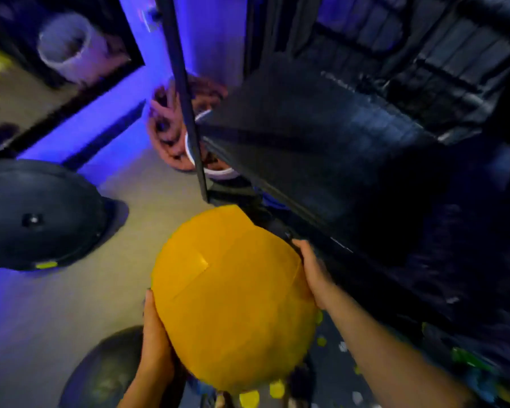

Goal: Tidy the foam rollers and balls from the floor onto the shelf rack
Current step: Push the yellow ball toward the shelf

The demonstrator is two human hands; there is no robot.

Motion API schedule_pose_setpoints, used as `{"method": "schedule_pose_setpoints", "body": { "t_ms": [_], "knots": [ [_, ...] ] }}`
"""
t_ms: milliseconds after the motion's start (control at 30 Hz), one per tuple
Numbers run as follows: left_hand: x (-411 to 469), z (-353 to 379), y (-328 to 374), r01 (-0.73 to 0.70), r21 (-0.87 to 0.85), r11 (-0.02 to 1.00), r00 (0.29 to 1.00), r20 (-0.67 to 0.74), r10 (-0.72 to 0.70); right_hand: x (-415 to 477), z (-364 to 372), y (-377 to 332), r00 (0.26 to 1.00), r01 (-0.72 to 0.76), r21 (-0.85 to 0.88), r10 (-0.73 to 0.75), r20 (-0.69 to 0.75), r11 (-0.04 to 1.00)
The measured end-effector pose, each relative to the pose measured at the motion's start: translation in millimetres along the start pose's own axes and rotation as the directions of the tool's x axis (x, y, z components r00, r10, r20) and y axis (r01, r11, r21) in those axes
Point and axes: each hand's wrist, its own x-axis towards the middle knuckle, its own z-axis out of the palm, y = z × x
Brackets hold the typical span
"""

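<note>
Yellow ball (233,298), carried off the floor (124,207) and pressed from both sides: your left hand (156,340) spread flat low on its left, right hand (314,275) flat on its right. The black shelf rack (306,136) lies ahead and right, nearer your right hand.

Orange-yellow ball (233,301); black shelf rack (321,148); beige floor (56,313); violet-blue glow.

The black shelf (321,148) and upright post (186,98) crowd my right; bare floor (139,231) lies open between that post and the black dome (36,213) on my left
</note>
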Motion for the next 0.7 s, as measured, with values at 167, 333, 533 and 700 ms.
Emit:
{"method": "schedule_pose_setpoints", "body": {
  "t_ms": [167,333,533,700],
  "knots": [
    [-54.1,97.1,81.2,-0.190,-0.015,0.982,0.969,0.157,0.190,6.1,-61.1,-115.2,0.977,0.210,0.058,-0.208,-0.034,0.976],
    [-59.7,199.7,96.7,-0.391,0.052,0.919,0.855,0.388,0.342,34.2,-143.8,-169.6,0.948,0.319,0.068,-0.318,-0.034,0.945],
    [-81.9,318.3,78.1,-0.778,0.391,0.492,0.617,0.626,0.477,62.3,-206.1,-162.4,0.792,0.380,-0.213,-0.436,-0.427,0.900],
    [-129.4,402.2,16.6,-0.868,0.461,-0.186,0.247,0.726,0.642,70.5,-246.8,-185.7,0.421,0.389,-0.672,-0.770,-0.479,0.630]
  ]
}}
